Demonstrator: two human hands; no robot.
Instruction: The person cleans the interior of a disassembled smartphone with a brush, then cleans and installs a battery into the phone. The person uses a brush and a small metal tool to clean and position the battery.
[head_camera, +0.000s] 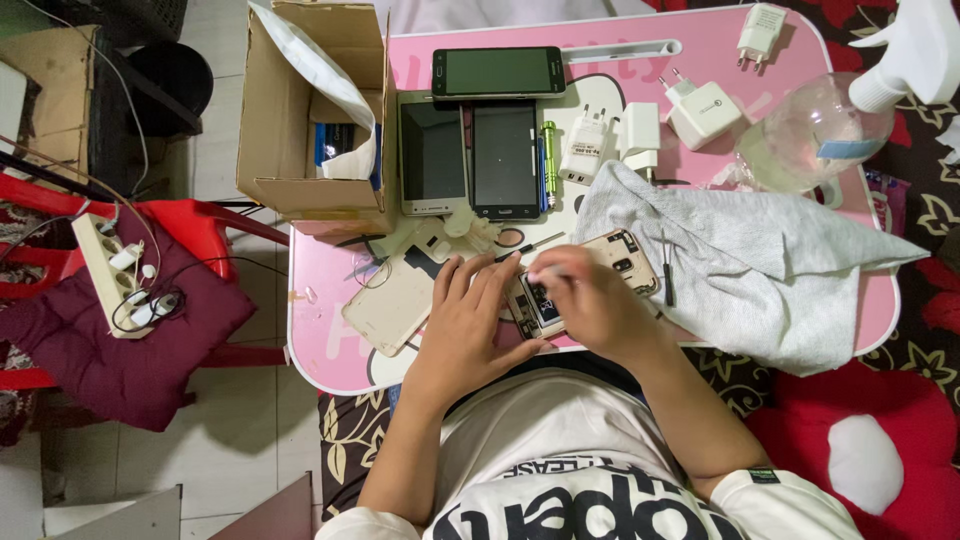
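Both hands at work on an opened phone (535, 303) at the near edge of a pink counter (700, 50).

Left hand (468, 320) lies flat w/ fingers spread, steadying the phone's left side; right hand (590, 300) is curled over it, fingertips pinched on sth small & white – can't tell what. A beige back cover (392, 303) lies just beside the left hand, a 2nd gold-toned shell (630, 255) past the right. A soft, creased grey cloth (760, 270) drapes over the counter's right part. Further back: 3 glossy flat phones (498, 72), a green metal screwdriver (548, 160), boxy white chargers (700, 110), a clear rounded spray bottle (815, 135). An open cardboard box (290, 110) at the left corner holds a white bag & a blue item.
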